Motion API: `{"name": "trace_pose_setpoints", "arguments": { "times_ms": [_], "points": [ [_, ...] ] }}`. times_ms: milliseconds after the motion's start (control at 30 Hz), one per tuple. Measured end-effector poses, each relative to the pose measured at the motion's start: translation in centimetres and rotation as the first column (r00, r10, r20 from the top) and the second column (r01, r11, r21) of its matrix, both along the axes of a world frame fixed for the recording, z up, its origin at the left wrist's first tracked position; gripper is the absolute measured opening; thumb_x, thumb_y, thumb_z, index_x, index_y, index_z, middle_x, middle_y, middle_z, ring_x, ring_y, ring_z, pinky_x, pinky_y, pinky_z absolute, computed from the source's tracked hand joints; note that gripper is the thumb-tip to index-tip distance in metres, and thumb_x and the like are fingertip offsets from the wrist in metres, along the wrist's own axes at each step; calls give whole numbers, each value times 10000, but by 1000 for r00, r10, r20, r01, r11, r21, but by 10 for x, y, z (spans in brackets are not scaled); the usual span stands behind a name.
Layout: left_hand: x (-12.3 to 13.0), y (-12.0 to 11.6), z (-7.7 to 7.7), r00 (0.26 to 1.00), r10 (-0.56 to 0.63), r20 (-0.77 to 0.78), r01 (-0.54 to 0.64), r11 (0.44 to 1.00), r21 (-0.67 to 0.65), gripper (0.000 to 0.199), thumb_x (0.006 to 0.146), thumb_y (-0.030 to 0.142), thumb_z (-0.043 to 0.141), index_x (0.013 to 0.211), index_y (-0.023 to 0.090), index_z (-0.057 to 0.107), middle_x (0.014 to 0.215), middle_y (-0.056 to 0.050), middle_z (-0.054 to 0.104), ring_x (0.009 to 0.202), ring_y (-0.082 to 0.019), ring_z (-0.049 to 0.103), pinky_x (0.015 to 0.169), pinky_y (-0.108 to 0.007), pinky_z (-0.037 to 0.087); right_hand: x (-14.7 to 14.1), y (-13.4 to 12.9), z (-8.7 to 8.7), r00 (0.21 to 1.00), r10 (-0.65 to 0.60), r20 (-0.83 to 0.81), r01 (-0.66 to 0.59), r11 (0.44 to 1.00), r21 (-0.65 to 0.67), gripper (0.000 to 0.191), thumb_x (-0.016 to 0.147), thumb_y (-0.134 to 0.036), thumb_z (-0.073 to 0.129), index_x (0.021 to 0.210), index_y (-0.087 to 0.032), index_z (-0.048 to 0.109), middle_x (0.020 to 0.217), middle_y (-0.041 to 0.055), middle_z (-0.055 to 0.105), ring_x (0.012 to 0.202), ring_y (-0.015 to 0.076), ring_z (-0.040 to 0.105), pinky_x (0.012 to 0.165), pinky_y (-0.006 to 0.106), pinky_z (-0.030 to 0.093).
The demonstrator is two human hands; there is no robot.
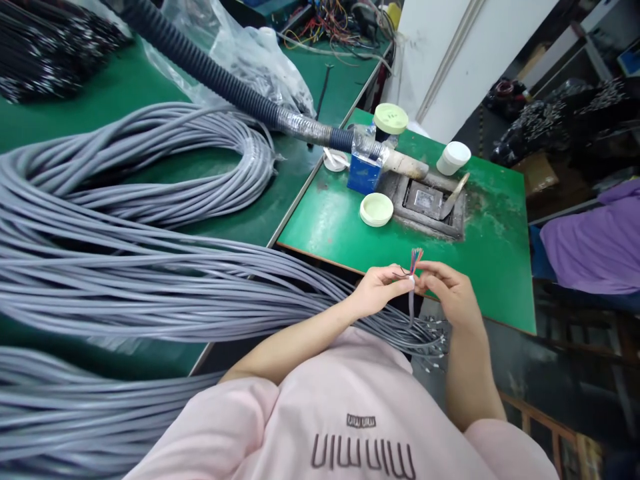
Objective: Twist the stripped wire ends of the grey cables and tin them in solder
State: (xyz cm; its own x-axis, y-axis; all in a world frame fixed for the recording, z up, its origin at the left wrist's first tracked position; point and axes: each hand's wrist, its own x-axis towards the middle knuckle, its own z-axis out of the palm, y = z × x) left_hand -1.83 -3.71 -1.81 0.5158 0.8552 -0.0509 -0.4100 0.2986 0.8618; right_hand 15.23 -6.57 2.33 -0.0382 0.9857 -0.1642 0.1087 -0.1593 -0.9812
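Observation:
Between my two hands stands the stripped end of a grey cable (pixel 411 308), its coloured wires (pixel 416 259) fanned upward and a dark thin wire bent to the left. My left hand (pixel 383 288) pinches the cable where the jacket ends. From the other side, the fingers of my right hand (pixel 445 285) are closed at the base of the coloured wires; exactly which strands they pinch is too small to tell. Both hands are just off the near edge of the green board (pixel 495 267). Below them hang more grey cable ends (pixel 425 340).
A solder pot (pixel 425 200) with a scraper (pixel 455 197) across it sits on the board under a fume hose (pixel 210 67). Around it are a pale dish (pixel 376 209), a white cup (pixel 453 158) and a blue box (pixel 364 173). Coiled grey cables (pixel 150 267) fill the left. A person in purple (pixel 593 243) is at right.

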Motion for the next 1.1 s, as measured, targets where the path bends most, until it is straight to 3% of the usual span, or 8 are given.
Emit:
{"name": "trace_pose_setpoints", "arguments": {
  "times_ms": [167, 300, 533, 667, 733, 867, 933, 1100],
  "points": [
    [-2, -6, 2, 991, -25, -133, 51, 979, 195, 294, 800, 453, 706, 821, 161, 734, 849, -67, 684, 845, -164, 612, 869, -337, 485, -5, 6, 21, 971, -43, 236, 13, 992, 128, 136, 789, -332, 692, 860, -231, 749, 741, 0, 641, 631, 129, 578, 609, 270, 491],
    [-5, -10, 3, 984, -29, -174, 72, 966, 249, 276, 805, 442, 704, 836, 168, 726, 845, -68, 679, 840, -168, 602, 856, -334, 484, -23, 8, 27, 943, -162, 290, 93, 967, 238, 191, 815, -323, 660, 663, -221, 718, 641, 2, 619, 587, 131, 552, 569, 270, 445],
    [-12, -7, 3, 981, -63, -185, 103, 971, 215, 249, 854, 400, 656, 835, 161, 724, 871, -67, 665, 833, -155, 599, 828, -307, 480, -25, 25, 10, 952, -304, -29, 303, 926, 226, 223, 773, -326, 688, 589, -201, 704, 463, -39, 445, 451, 92, 396, 470, 259, 312],
    [-12, -5, -3, 977, -50, -206, 89, 978, 188, 261, 837, 418, 673, 829, 160, 708, 834, -55, 655, 806, -150, 598, 816, -303, 476, -10, 29, 15, 835, -521, -178, 550, 786, 281, 218, 789, -323, 657, 606, -207, 669, 415, -72, 341, 386, 75, 292, 428, 252, 240],
    [-12, -5, -6, 978, -24, -206, 61, 982, 178, 273, 825, 432, 683, 826, 160, 701, 819, -52, 650, 801, -151, 597, 814, -304, 474, -6, 23, 22, 846, -533, 3, 500, 794, 346, 222, 789, -325, 665, 602, -206, 667, 443, -53, 420, 415, 86, 354, 451, 263, 284],
    [-9, -4, -9, 978, 2, -206, 41, 978, 203, 248, 816, 406, 699, 812, 159, 686, 807, -40, 633, 784, -136, 567, 810, -295, 458, -16, 8, 28, 849, -273, 452, 131, 938, 319, 190, 797, -348, 691, 660, -216, 689, 612, -7, 596, 555, 121, 498, 551, 280, 384],
    [-8, -5, -10, 981, 11, -195, 35, 973, 229, 224, 808, 381, 712, 809, 159, 682, 802, -32, 621, 786, -131, 554, 814, -294, 449, -24, 6, 28, 823, -233, 517, 58, 942, 332, 193, 812, -360, 685, 676, -222, 681, 615, -9, 588, 554, 119, 495, 553, 277, 393],
    [-9, -5, -11, 985, 39, -169, 0, 974, 226, 184, 791, 334, 738, 815, 158, 691, 790, -18, 597, 772, -123, 551, 785, -281, 438, -35, 8, 27, 808, -273, 522, 12, 894, 448, 239, 872, -287, 618, 649, -209, 658, 593, -14, 580, 565, 114, 529, 564, 260, 414]
  ]
}}
